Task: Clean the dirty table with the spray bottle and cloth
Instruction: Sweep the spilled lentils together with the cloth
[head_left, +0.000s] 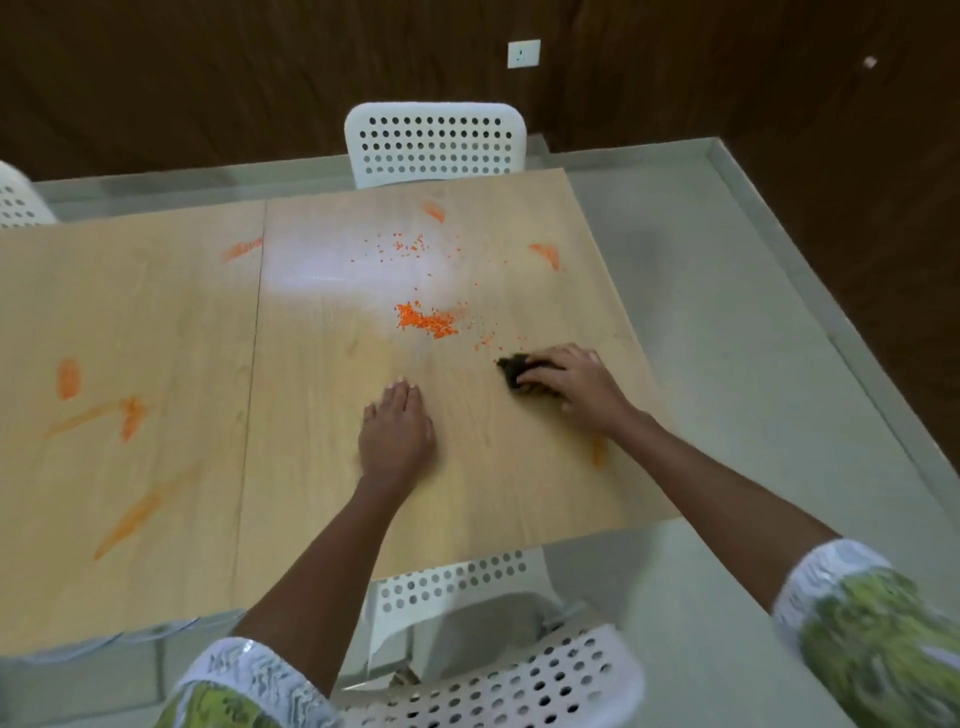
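Right now the person's right hand (574, 379) is gripping a dark cloth (514, 370), fingers curled over it, and pressing it down on the wooden counter (322, 426) near the counter's right edge. The cloth is sticking out to the left of the fingers, just beside the closest of the scattered orange crumbs (423, 319). The thickest heap of those crumbs is lying up and to the left of the cloth, with a thinner sprinkle (402, 244) spreading further toward the far edge.

The left hand (396, 428) is lying flat on the counter, fingers straight and together, palm down, holding nothing. It is sitting to the left of the cloth and a little nearer the person, apart from it.

Orange smears are marking the wood in several places: two near the far right (545, 254), one at the far edge (434, 210), one beside the seam (241, 249), a group on the left panel (130, 415), and a faint one (599, 449) just under the right wrist. A pale glare is showing on the counter near the seam.

A white chair with round holes (434, 143) is standing at the far side, and another (498, 670) is sitting below the person's arms at the near side. Both sleeves (857, 613) are showing a green print with white lace cuffs. The spray bottle is not visible.
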